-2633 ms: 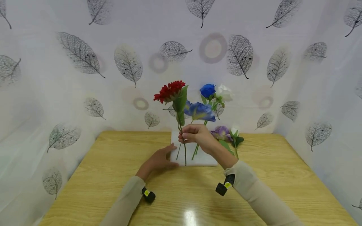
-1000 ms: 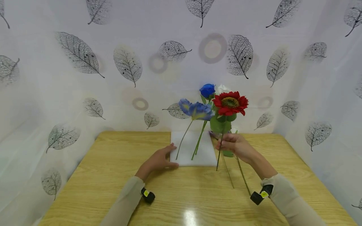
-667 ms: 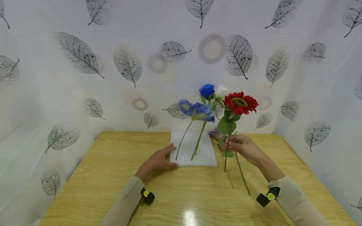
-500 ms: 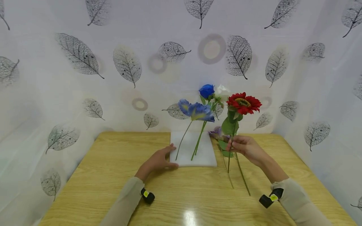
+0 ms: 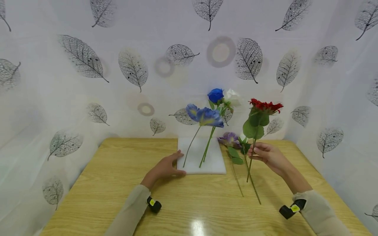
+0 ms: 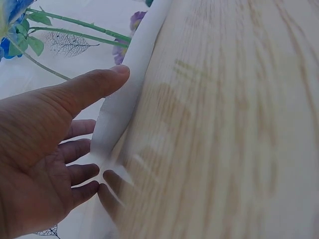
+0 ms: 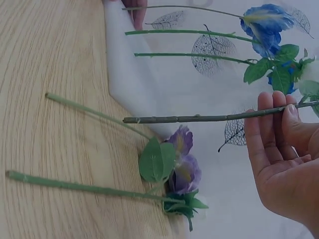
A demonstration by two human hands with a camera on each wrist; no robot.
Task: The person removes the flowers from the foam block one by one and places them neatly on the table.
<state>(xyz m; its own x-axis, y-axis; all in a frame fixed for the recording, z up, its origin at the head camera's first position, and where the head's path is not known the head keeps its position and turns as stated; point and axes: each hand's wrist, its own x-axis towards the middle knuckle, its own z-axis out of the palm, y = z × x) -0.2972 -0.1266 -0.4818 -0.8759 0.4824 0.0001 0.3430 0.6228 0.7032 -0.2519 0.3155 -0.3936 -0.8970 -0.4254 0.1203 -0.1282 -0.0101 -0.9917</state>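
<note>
In the head view my right hand [image 5: 270, 157] pinches the stem of a red flower [image 5: 265, 106] with green leaves, held upright at the right. Its stem [image 7: 199, 118] points out from the fingers in the right wrist view. My left hand [image 5: 163, 167] rests against the left front corner of a white foam sheet [image 5: 214, 165], thumb along the front edge and fingers relaxed by the left side. A blue and yellow flower [image 5: 206, 117], a blue rose [image 5: 216, 95] and a white flower [image 5: 232, 97] stand over the sheet.
A purple flower [image 5: 229, 139] and a small white flower with dark green leaves [image 5: 244, 147] lie on the wooden table [image 5: 124, 170] right of the sheet, stems toward me. A leaf-printed curtain [image 5: 177, 23] closes off the back and sides.
The right hand has carried the red flower from above the sheet to the right, past the purple flower, and its bloom has turned. The left hand has stayed in place.
</note>
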